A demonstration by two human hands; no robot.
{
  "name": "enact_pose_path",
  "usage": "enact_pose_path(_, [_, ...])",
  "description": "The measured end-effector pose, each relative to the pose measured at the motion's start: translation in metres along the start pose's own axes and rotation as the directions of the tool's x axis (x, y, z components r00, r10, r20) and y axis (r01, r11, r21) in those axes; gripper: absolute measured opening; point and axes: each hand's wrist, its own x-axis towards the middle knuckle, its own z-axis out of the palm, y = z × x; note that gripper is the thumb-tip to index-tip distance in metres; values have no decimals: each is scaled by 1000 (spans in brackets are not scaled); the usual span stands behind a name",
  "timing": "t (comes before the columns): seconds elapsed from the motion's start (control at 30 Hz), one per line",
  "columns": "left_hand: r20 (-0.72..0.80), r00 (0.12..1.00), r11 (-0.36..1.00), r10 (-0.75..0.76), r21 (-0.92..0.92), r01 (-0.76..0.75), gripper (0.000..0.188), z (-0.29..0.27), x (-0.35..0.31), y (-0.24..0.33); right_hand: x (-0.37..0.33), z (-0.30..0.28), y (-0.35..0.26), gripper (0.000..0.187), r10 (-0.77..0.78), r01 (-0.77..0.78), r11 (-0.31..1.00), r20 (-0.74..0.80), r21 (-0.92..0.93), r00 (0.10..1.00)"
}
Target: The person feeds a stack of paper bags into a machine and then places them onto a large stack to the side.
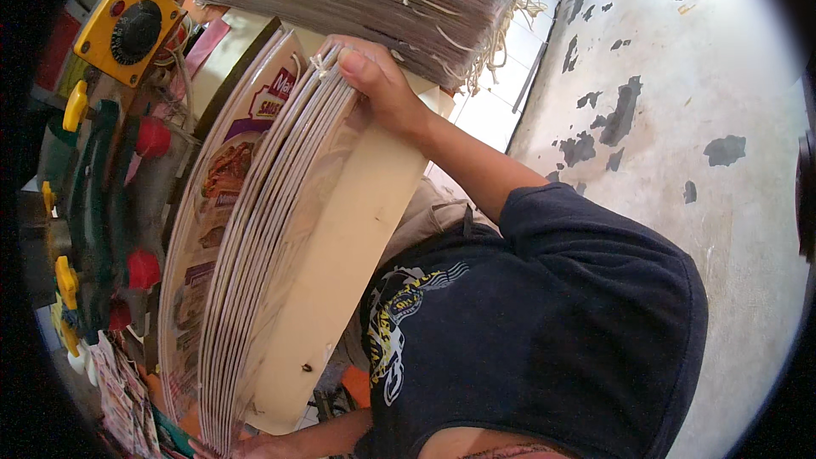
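A thick, bowed stack of flat printed plastic bags (255, 229) stands on edge across a cream tabletop (340, 238). Food pictures show on its outer face, and white string is knotted at its top corner. My right hand (374, 76) grips the stack's far upper end, thumb over the near face and fingers mostly hidden behind. At the bottom of the view, my left hand (255, 445) holds the opposite end, with part of its fingers cut off by the picture's edge.
A taller pile of string-tied printed bags (340, 0) sits beyond my right hand. Along the left stands a machine with a yellow dial panel (129, 25), red knobs (143, 269) and yellow wing knobs (65, 282). Loose printed pieces (127, 399) lie at lower left.
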Motion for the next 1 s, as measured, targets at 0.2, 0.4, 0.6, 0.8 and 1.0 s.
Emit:
enact_pose_path(0.2, [62,995,977,-80,-195,91,59,-28,8,-26,1,-5,-7,43,-15,17,999,38,-33,999])
enact_pose_path(0.4, [-41,963,942,-268,-221,253,86,-56,5,-66,3,-6,-6,41,-42,48,991,44,-129,998])
enact_pose_path(0.6, [69,974,976,-214,60,210,73,-7,-9,-29,1,-2,-12,47,-55,58,998,62,-40,997])
enact_pose_path(0.8, [-14,925,925,-379,1,379,76,-19,0,-36,-3,-5,-17,80,79,-79,997,28,-6,997])
enact_pose_path(1.0, [-49,938,937,-343,-85,338,77,-20,-10,-44,-14,6,-23,89,55,-55,997,-5,46,998])
